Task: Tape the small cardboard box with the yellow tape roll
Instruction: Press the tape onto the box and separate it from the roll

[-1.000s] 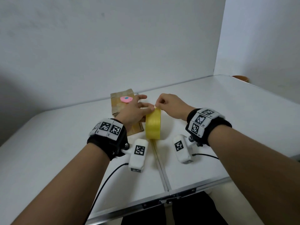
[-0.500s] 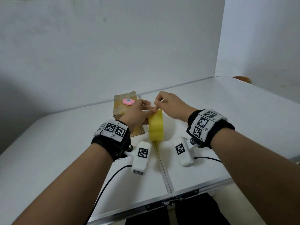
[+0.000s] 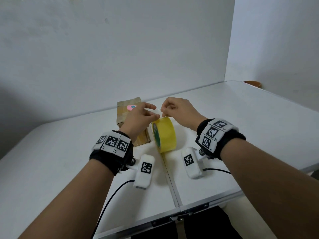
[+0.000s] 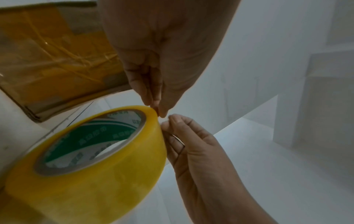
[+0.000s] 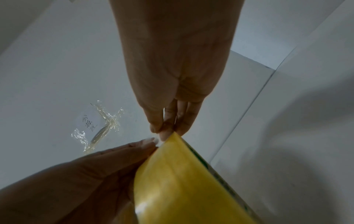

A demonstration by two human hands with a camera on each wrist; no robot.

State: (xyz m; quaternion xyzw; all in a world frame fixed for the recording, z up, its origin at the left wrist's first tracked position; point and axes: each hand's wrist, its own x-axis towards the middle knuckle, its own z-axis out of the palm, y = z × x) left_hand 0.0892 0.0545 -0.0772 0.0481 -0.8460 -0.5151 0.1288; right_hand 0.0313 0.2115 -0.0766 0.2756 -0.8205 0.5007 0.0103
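The yellow tape roll [image 3: 166, 135] stands on edge on the white table [image 3: 51, 161], its green-printed core [image 4: 91, 142] facing left. My left hand [image 3: 140, 118] reaches over it and pinches the roll's top rim with its fingertips [image 4: 159, 111]. My right hand [image 3: 176, 110] comes from the right and pinches the tape end at the same spot, fingertips [image 5: 164, 131] close to the left ones. The small cardboard box [image 3: 125, 116] lies just behind the left hand, with yellowish tape strips [image 4: 57, 60] on it and a pink sticker [image 3: 131, 107] on top.
White walls close off the back and right. The table seam [image 3: 170, 178] runs under the roll toward the near edge. An orange-brown object [image 3: 252, 83] sits at the far right corner. A crumpled clear tape scrap with a paper note [image 5: 97, 124] sticks to the white surface beyond.
The roll has turned so its green-printed core side now shows. Both hands stay at its top, their fingertips a little higher and closer together.
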